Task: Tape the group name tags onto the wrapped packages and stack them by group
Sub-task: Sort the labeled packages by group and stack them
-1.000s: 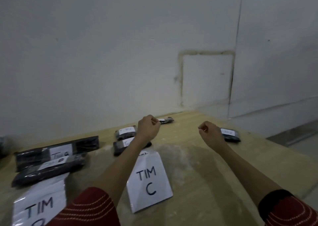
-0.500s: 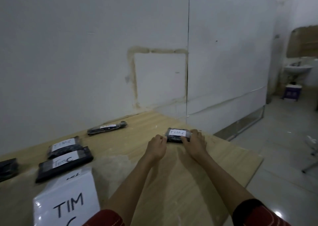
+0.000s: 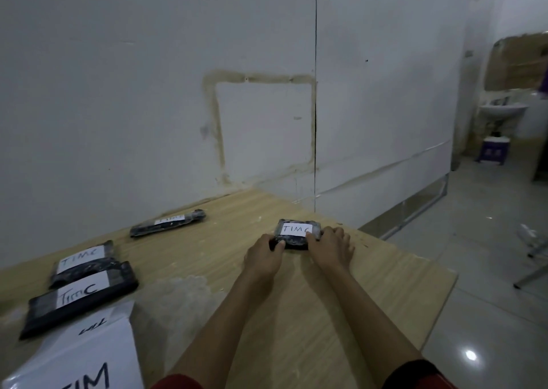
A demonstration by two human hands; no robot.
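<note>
Fingers [image 3: 278, 245] now gripping glossy black package [image 3: 296, 243]

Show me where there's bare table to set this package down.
Bare wood lies between the long package by the wall and the held package, and from the right hand out to the table edge. The left side is crowded: the rear tagged package, the front tagged package and the white sign sheet sit close together.

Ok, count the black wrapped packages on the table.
4. One package held between left hand and right hand; a slim package by the wall; two at the left, a front package beside a rear package, beyond the white sign. Others may lie outside the left frame edge.
</note>
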